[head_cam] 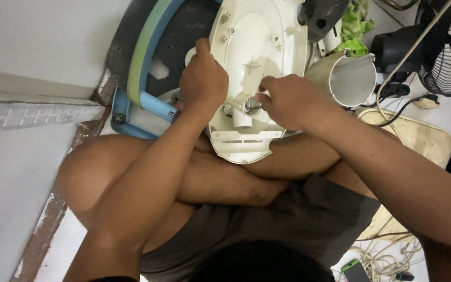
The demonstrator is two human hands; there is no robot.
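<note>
A cream plastic base shell (pixel 259 47) lies upside down across my knees, its ribbed inside facing up. My left hand (pixel 202 78) grips its left edge, thumb on the rim. My right hand (pixel 288 102) is closed on a small metal tool whose tip reaches into the round socket (pixel 246 107) near the shell's lower middle. The tool's handle is hidden in my fist.
A blue tube (pixel 157 106) and a green-rimmed dark disc (pixel 152 52) lie to the left. A silver cylinder (pixel 348 78), a green cloth (pixel 355 26) and a black fan (pixel 447 47) stand at the right. Tangled cables (pixel 387 253) and a phone (pixel 356 271) lie at bottom right.
</note>
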